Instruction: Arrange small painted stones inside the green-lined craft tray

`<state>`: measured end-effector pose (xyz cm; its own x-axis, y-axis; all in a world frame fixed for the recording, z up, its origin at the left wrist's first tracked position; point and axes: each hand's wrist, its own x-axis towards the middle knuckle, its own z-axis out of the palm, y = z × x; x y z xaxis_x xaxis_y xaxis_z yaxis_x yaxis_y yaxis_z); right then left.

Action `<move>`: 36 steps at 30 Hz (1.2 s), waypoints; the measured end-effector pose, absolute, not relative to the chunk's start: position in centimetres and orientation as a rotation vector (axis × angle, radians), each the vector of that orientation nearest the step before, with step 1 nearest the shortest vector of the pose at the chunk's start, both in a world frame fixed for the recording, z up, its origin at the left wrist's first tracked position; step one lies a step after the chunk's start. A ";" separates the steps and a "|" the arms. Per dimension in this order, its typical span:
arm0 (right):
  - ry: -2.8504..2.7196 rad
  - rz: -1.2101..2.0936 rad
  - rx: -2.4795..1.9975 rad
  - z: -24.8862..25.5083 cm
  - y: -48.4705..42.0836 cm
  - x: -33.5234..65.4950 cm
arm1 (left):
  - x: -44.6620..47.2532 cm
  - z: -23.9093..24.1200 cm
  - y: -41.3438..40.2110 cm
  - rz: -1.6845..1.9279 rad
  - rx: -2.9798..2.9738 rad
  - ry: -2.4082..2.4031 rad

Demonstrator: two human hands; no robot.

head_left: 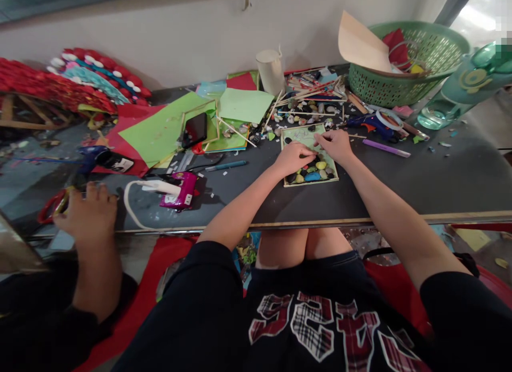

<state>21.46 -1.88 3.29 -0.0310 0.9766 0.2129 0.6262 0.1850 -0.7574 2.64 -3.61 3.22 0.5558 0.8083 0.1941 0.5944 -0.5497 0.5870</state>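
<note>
A small green framed board (308, 137) lies on the dark table (400, 191), with several painted pebbles (314, 175) along its near edge. My left hand (294, 156) rests on the board's left side, fingers curled down onto the pebbles. My right hand (336, 144) sits over the board's right part, fingers pinched together on something small I cannot make out. Loose pebbles and thin wooden sticks (296, 103) lie just beyond the board.
Another person's hand (86, 215) rests on the table's left near edge. A pink device (180, 193) with a white cable, a phone (195, 129), coloured papers (160, 129), a blue glue gun (372, 124), a green basket (404, 63) and a teal bottle (464, 84) crowd the table.
</note>
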 end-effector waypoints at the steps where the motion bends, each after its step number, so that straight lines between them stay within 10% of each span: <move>1: -1.744 0.617 -1.518 3.3 -1.8 21.5 | 2.6 3.0 -3.5 0.621 2.354 1.125; 26: -1.698 0.615 -1.441 3.2 -2.2 21.4 | 1.7 4.6 -4.9 0.643 2.683 0.791; 36: -1.710 0.591 -1.486 3.6 -2.4 21.3 | 0.9 2.3 -3.8 1.024 1.975 0.969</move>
